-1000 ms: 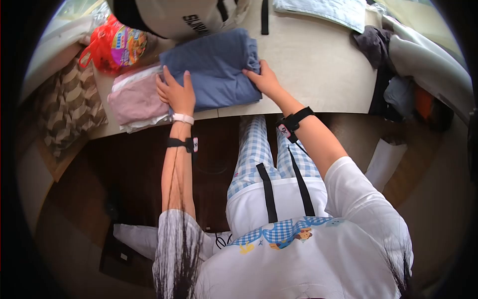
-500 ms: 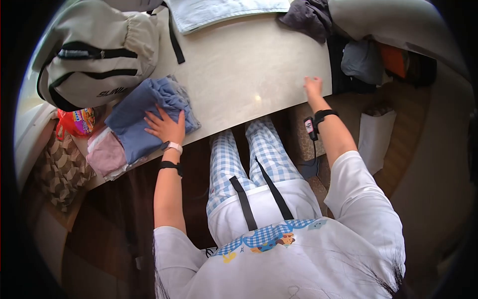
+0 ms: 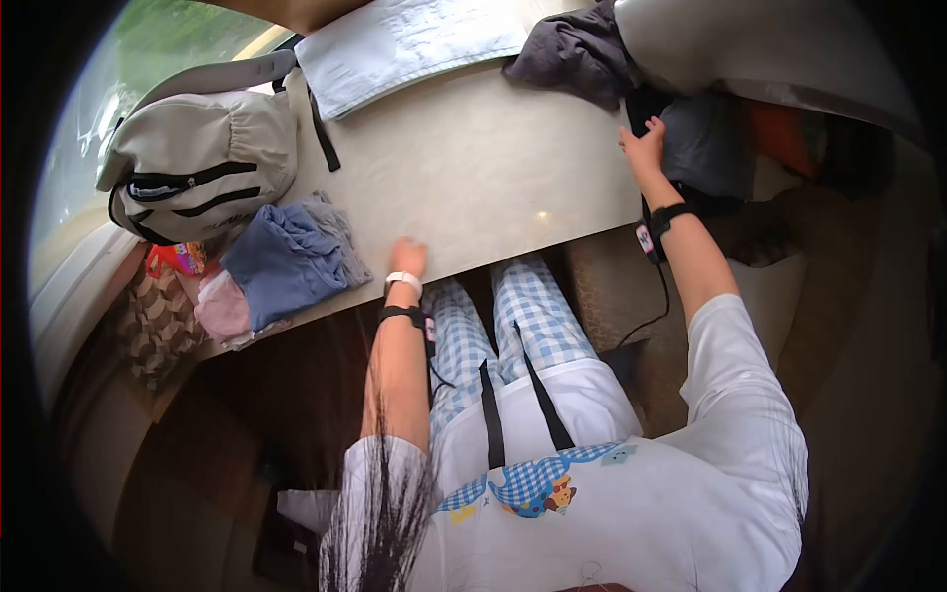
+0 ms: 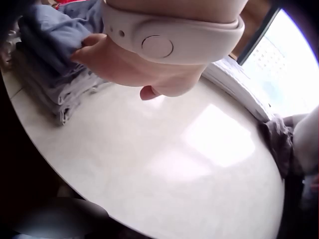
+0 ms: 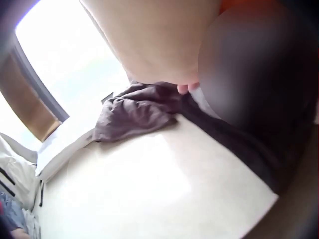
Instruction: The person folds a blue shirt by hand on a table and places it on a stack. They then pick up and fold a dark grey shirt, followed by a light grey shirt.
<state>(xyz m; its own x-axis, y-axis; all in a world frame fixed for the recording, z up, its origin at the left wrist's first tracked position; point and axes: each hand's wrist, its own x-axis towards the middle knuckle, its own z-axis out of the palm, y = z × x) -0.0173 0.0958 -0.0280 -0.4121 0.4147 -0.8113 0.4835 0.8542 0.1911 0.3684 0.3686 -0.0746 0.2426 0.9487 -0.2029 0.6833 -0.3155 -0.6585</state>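
The left hand [image 3: 407, 259] is over the table near its front edge, right of the blue folded garment [image 3: 286, 261], holding nothing, its fingers loosely bent. That garment lies on grey cloth, beside a pink folded one [image 3: 224, 306]; in the left wrist view the blue stack [image 4: 55, 42] appears behind the fingers. At the table's right end, the right hand [image 3: 644, 148] has its fingers apart, beside a grey garment [image 3: 705, 148] and below a crumpled dark cloth [image 3: 572, 54]. Only fingertips [image 5: 187, 88] show in the right wrist view, near the dark cloth [image 5: 137, 112]; contact cannot be told.
A beige backpack [image 3: 202, 148] stands at the table's left, with a red bag [image 3: 178, 259] beneath it and a patterned cushion [image 3: 163, 326] nearby. Pale folded cloth [image 3: 404, 49] lies along the back edge of the table [image 3: 444, 163]. Something orange [image 3: 774, 133] is far right.
Both hands have come off the blue garment, the right one first. The right hand has moved to the dark clothes at the right; the left has shifted right, away from the stack. The view has turned.
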